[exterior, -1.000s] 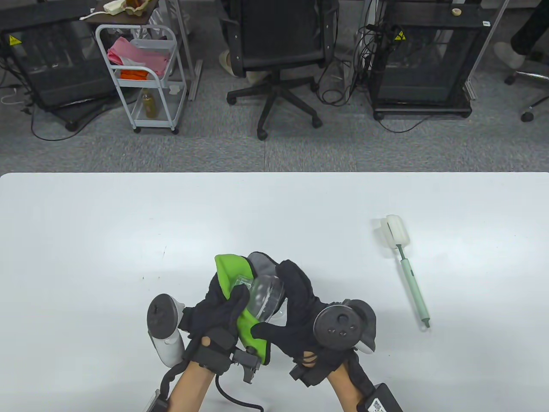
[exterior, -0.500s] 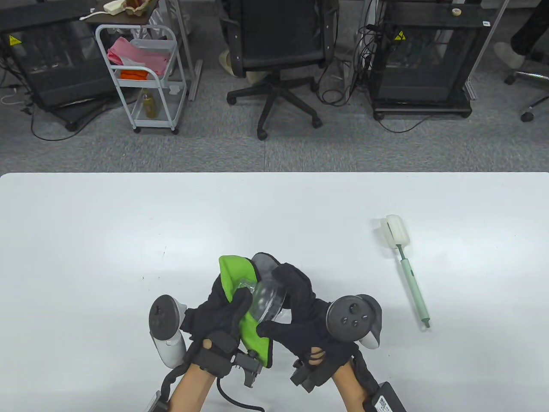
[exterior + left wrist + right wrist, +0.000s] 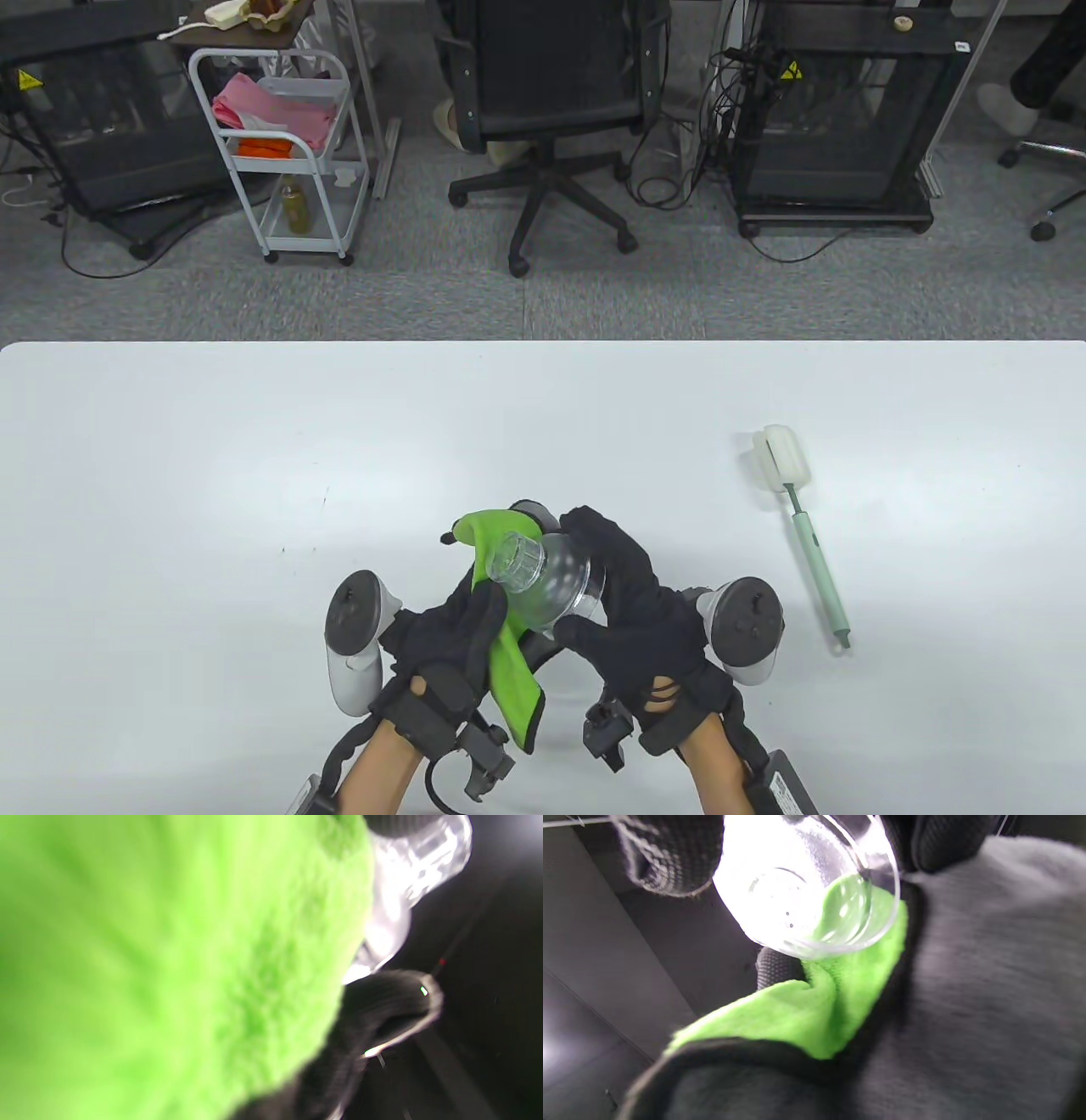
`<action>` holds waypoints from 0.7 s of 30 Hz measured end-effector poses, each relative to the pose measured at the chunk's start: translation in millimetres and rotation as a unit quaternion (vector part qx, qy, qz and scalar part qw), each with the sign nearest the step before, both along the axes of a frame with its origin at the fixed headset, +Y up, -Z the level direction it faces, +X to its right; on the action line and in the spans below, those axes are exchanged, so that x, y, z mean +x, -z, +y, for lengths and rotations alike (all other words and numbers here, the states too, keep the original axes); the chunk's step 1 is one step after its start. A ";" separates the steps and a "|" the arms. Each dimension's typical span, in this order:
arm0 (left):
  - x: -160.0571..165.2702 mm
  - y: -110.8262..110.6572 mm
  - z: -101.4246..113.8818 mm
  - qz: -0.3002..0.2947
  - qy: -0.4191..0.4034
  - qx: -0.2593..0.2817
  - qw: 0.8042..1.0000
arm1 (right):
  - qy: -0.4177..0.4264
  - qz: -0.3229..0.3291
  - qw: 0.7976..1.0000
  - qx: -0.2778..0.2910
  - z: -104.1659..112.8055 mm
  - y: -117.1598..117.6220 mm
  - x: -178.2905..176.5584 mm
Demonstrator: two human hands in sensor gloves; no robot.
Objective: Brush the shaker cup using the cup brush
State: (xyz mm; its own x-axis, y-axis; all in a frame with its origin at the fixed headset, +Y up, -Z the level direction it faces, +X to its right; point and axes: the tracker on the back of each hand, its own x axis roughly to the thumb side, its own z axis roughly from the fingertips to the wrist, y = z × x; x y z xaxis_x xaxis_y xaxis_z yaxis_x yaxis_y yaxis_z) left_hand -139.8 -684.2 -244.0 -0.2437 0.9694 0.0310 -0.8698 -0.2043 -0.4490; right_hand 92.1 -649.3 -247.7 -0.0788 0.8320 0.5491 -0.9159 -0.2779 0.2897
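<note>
Both hands hold a clear plastic shaker cup part (image 3: 543, 577), dome shaped with a small threaded spout, above the table near its front edge. My right hand (image 3: 619, 607) grips its rim. My left hand (image 3: 458, 632) holds a green and grey cloth (image 3: 509, 662) against it. The right wrist view looks into the clear part (image 3: 806, 895) with the cloth (image 3: 797, 1014) below it. The left wrist view is mostly filled by the green cloth (image 3: 169, 963), with the clear part (image 3: 407, 870) at top right. The cup brush (image 3: 802, 531), white sponge head and pale green handle, lies on the table to the right, untouched.
The white table (image 3: 254, 441) stretches wide around the hands. Beyond its far edge stand an office chair (image 3: 551, 110), a white trolley (image 3: 280, 153) and black racks (image 3: 831, 127) on the floor.
The clear part has turned so its small spout faces up and left. Both hands have shifted a little right, and the cloth now hangs lower under the left hand.
</note>
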 end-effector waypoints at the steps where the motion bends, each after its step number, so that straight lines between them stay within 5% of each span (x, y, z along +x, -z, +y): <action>1: -1.5 -0.5 0.3 0.006 -0.009 -0.010 1.000 | -0.038 -0.012 0.999 0.017 -0.5 0.7 1.8; 8: -9.3 3.0 -4.6 0.045 -0.033 -0.036 0.998 | -0.087 -0.052 0.995 0.022 0.2 0.1 6.8; 15: -26.3 3.5 9.7 0.132 0.057 0.030 0.989 | -0.136 -0.129 0.978 0.089 14.2 -10.8 4.7; 21: -24.6 1.8 13.2 0.118 0.085 0.038 0.989 | -0.171 -0.127 0.967 0.138 24.6 -18.1 7.8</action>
